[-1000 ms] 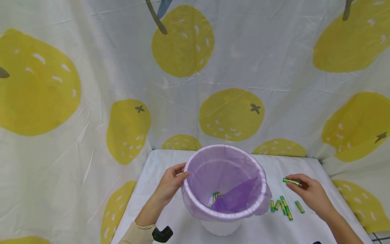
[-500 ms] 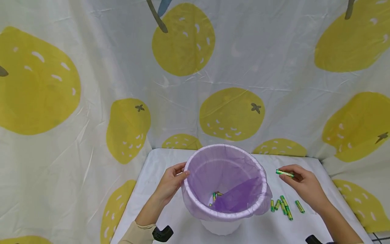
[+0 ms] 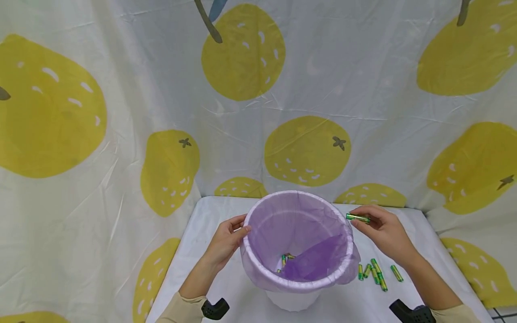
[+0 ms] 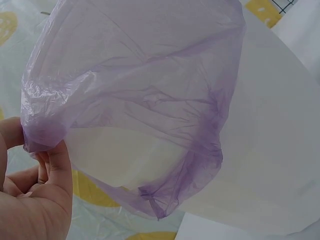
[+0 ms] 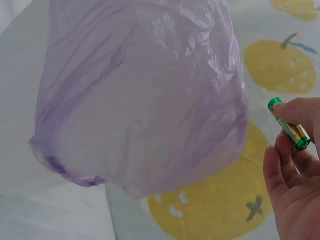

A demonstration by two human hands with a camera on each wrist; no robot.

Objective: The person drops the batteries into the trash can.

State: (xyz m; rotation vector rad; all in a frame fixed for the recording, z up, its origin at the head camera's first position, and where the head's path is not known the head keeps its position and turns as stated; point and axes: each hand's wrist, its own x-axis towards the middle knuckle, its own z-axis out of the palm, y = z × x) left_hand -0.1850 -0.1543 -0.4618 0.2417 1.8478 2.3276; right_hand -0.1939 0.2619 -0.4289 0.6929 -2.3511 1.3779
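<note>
A white trash can [image 3: 292,301] lined with a purple plastic bag [image 3: 299,284] stands upright on the table. My left hand [image 3: 227,240] grips its rim at the left, thumb over the edge; the left wrist view shows the fingers pinching the bag [image 4: 45,135] there. My right hand [image 3: 383,231] pinches a green and gold battery [image 3: 357,218] between thumb and fingers, right at the rim's right side. In the right wrist view the battery [image 5: 289,124] is held lengthwise beside the bag's outside. A few more batteries [image 3: 284,260] lie at the bottom inside the can.
Several loose batteries [image 3: 377,274] lie on the white table [image 3: 226,287] right of the can, below my right hand. A curtain [image 3: 234,152] printed with yellow fruit hangs behind the table and along both sides.
My right hand has moved left and away from me, carrying the battery from above the loose ones to the can's rim. The left hand and can have stayed put.
</note>
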